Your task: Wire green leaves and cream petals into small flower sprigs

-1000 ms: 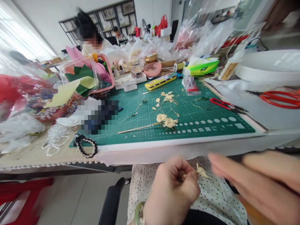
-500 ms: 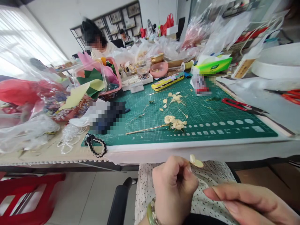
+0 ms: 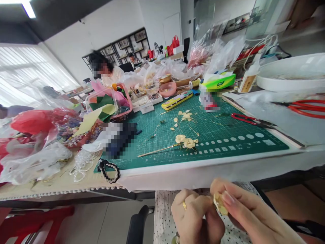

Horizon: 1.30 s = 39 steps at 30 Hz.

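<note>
Above my lap, my left hand [image 3: 194,210] is closed in a pinch at the base of a small pale-yellow petal piece [image 3: 220,204]; whatever stem it grips is hidden by the fingers. Thumb and fingers of my right hand [image 3: 245,208] pinch the petals of that same piece from the right. On the green cutting mat [image 3: 213,130] beyond lies a hairpin stick [image 3: 157,150] with cream flowers [image 3: 186,141] at its right end. Loose cream petals on thin wires [image 3: 186,116] rest farther back on the mat.
Red-handled thread snips [image 3: 245,118] lie at the mat's right, with red scissors [image 3: 308,107] past them. A beaded hair tie [image 3: 109,171] sits at the table's front edge. Bags, a pink basket [image 3: 130,101] and a yellow tin [image 3: 177,100] crowd behind. A person [image 3: 111,73] sits across.
My right hand has moved left and up and now pinches the petal piece beside my left hand; before, it was apart. The view has tilted up slightly.
</note>
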Available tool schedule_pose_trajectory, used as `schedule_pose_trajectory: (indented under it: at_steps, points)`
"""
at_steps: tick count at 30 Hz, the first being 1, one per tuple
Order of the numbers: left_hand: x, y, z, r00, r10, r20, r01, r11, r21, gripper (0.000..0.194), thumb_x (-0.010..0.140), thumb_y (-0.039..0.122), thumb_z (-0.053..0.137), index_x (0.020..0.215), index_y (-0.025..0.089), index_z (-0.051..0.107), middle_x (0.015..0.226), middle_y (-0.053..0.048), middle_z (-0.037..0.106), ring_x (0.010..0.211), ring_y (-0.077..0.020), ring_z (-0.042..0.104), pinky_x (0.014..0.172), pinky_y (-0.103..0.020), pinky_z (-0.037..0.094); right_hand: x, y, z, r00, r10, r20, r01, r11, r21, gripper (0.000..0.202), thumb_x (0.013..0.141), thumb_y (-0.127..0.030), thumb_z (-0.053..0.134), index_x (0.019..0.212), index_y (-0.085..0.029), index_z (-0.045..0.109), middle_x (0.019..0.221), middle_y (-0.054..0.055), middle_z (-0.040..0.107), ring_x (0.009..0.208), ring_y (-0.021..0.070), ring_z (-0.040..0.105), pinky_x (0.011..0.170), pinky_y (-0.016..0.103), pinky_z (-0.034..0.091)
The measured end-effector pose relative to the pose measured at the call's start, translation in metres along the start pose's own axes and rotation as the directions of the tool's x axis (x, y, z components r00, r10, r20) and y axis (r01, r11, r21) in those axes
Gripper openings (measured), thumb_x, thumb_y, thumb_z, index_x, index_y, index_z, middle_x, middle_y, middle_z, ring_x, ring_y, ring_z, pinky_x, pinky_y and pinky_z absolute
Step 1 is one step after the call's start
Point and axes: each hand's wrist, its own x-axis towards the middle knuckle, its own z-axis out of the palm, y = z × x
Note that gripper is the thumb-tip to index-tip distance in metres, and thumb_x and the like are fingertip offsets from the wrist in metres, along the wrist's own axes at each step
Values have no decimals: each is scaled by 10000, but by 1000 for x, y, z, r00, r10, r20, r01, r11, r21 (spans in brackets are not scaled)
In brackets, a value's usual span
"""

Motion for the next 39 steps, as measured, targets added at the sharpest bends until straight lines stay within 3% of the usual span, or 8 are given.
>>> schedule_pose_trajectory:
  at_steps: [4,8,13,18,24,28,32,39]
  points:
    - [15,14,2,972,-206,118,224,960,-168,175,885,202,639,716,227,605,627,-3,615,615,-164,536,649,-303,404,21,-8,-14,981,191,28,-191,982,6,432,956,-581,548,686,-246,512,647,-3,554,610,168,556,550,238,521]
    - [30,21,-3,678,-444,586,712,595,-374,300,869,429,718,779,196,553,563,26,579,555,-117,505,630,-255,407,41,-14,-26,860,398,320,-448,889,98,435,888,-553,583,634,-231,437,568,-31,482,560,141,489,553,252,434]
    - [34,11,-2,528,-432,731,849,300,-436,417,796,496,812,768,199,520,483,98,473,437,-53,363,507,-188,347,47,-12,-32,827,423,370,-479,875,70,411,826,-522,571,609,-233,375,586,-49,374,549,121,393,520,250,354]
    - [33,7,0,482,-397,781,876,187,-445,440,726,446,883,739,196,521,479,115,424,428,-38,303,449,-178,245,53,-9,-36,817,420,394,-462,887,13,370,820,-477,601,593,-222,459,524,-87,249,478,90,148,428,261,130]
    - [34,13,-1,601,-476,642,789,225,-572,475,793,493,853,762,205,476,536,126,360,482,-48,198,463,-195,164,47,-8,-30,883,377,278,-401,916,31,484,932,-619,507,671,-227,394,653,-46,356,572,122,308,481,229,312]
    - [32,5,0,704,-547,454,684,349,-640,453,835,519,820,807,199,502,595,115,358,528,-66,179,502,-204,193,23,-6,-20,983,60,172,-33,987,-157,355,1021,-473,525,765,-239,599,721,-18,549,635,134,543,560,218,473]
    - [31,-2,1,749,-576,328,625,449,-639,452,823,548,820,801,201,530,595,108,365,526,-77,160,498,-218,198,7,-7,-17,973,-170,156,209,936,-284,295,1045,-348,525,784,-255,628,677,-28,581,562,118,578,494,199,475]
    - [39,4,-13,794,-582,178,519,496,-696,493,755,607,844,731,197,572,562,117,246,513,-68,98,490,-198,179,101,6,-67,917,-399,-26,275,675,-685,320,1063,-447,463,962,-247,692,963,47,726,857,217,701,678,313,580]
